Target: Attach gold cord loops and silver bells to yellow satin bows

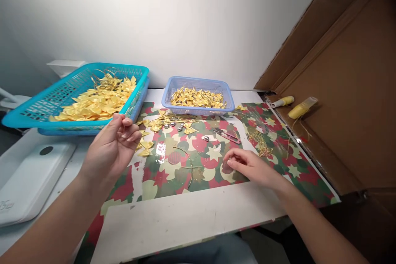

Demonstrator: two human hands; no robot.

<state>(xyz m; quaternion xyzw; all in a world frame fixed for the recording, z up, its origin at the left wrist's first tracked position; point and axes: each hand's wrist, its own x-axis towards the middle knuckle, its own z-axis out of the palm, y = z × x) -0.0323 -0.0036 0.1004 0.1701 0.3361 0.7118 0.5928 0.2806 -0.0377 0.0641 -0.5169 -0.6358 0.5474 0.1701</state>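
Note:
My left hand is raised in front of the teal basket, thumb and forefinger pinched together. Whatever lies between those fingertips is too small to make out. Over the patterned mat, my right hand has its fingers curled in towards the thumb; any thing inside is hidden. Between the hands lies a curved gold cord. Beyond it are a small silver bell, a pair of thread snips and a yellow ribbon bow. Several more bows rest near my left fingers.
Yellow bows fill part of the teal basket. Bows with gold cords sit in a lavender basket by the wall. Cord scraps lie to the right, near two yellow thread spools. A white scale-like device stands at left.

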